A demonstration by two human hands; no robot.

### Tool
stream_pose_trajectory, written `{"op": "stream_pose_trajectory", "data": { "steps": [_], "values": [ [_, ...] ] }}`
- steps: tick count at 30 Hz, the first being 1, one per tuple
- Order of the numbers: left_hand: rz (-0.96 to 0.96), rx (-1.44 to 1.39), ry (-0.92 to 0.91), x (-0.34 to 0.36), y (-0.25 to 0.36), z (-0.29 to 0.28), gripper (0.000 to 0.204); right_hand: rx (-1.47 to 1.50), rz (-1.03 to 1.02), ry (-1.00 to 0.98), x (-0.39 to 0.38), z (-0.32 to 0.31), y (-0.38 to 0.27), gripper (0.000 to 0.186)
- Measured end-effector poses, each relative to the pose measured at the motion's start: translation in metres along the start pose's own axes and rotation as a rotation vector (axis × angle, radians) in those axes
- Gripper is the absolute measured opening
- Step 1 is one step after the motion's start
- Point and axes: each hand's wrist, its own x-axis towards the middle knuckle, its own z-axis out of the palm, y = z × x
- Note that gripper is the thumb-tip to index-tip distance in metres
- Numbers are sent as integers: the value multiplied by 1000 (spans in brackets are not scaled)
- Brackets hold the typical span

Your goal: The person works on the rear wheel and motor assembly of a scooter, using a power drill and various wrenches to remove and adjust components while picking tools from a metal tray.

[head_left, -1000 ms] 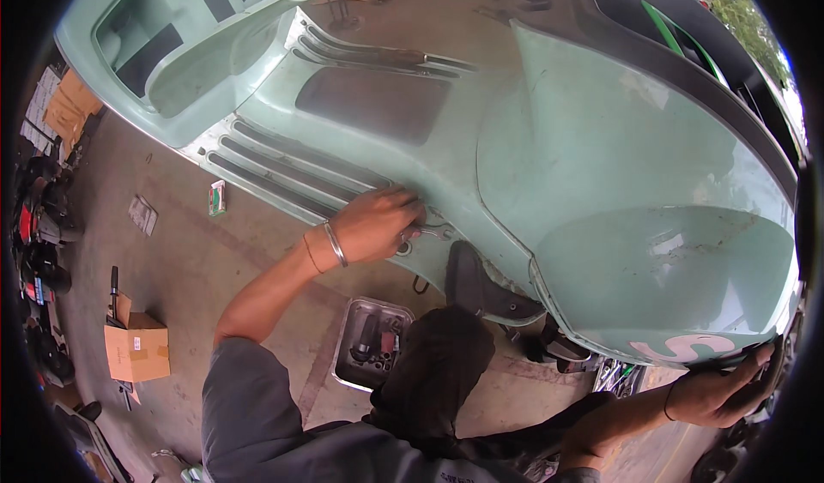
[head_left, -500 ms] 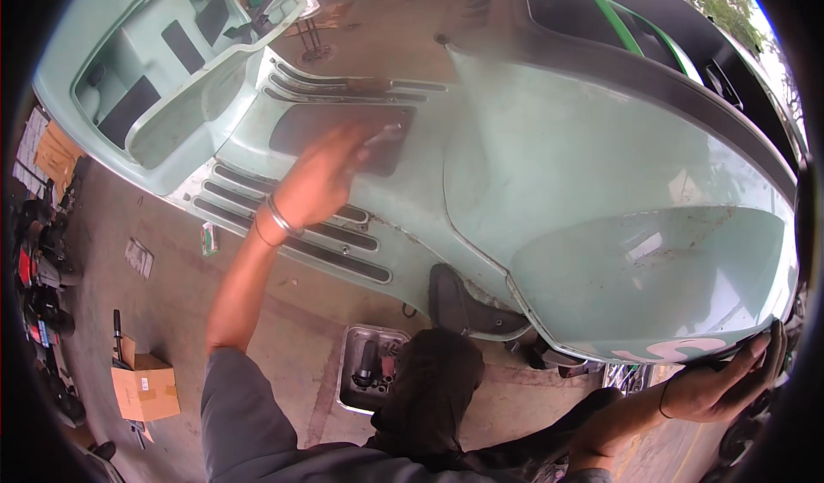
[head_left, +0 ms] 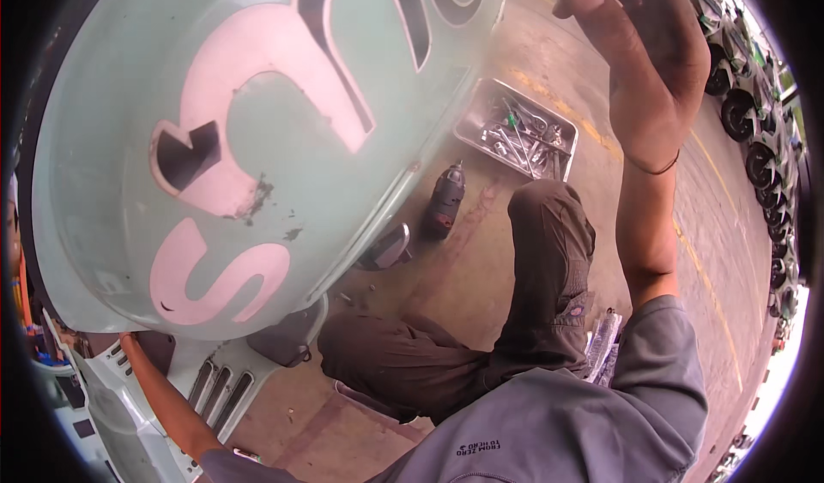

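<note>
A pale green scooter body panel (head_left: 326, 183), glossy and curved, with big pink and dark lettering, fills the upper left. My right hand (head_left: 648, 80) is raised at the upper right, apart from the panel. Its fingers are loosely bent and spread, with nothing visible in them; the top edge cuts off part of it. My left forearm (head_left: 163, 389) reaches past the panel's lower left edge toward the footboard. The left hand itself is hidden behind the panel, so its grip does not show. Dark scuffs (head_left: 257, 198) mark the pink lettering.
Below the panel, a black cordless power tool (head_left: 445, 200) lies on the floor. Beyond it sits a metal tray (head_left: 463, 131) of sockets and hand tools. My bent knees (head_left: 549, 217) are close by. A row of scooters (head_left: 760, 161) lines the far right.
The view has swung right, onto the panel's lettered side. My right hand has come off the panel and risen. The left hand, earlier above the footboard with something silvery, is now hidden.
</note>
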Motion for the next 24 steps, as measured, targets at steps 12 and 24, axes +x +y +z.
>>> {"op": "stream_pose_trajectory", "data": {
  "steps": [12, 24],
  "values": [
    [405, 182, 469, -156, 140, -77, 46, -340, 383, 472, -111, -161, 89, 28],
    [343, 240, 121, -437, 306, -54, 48, 357, 883, -869, -268, -52, 242, 31]
  ]
}}
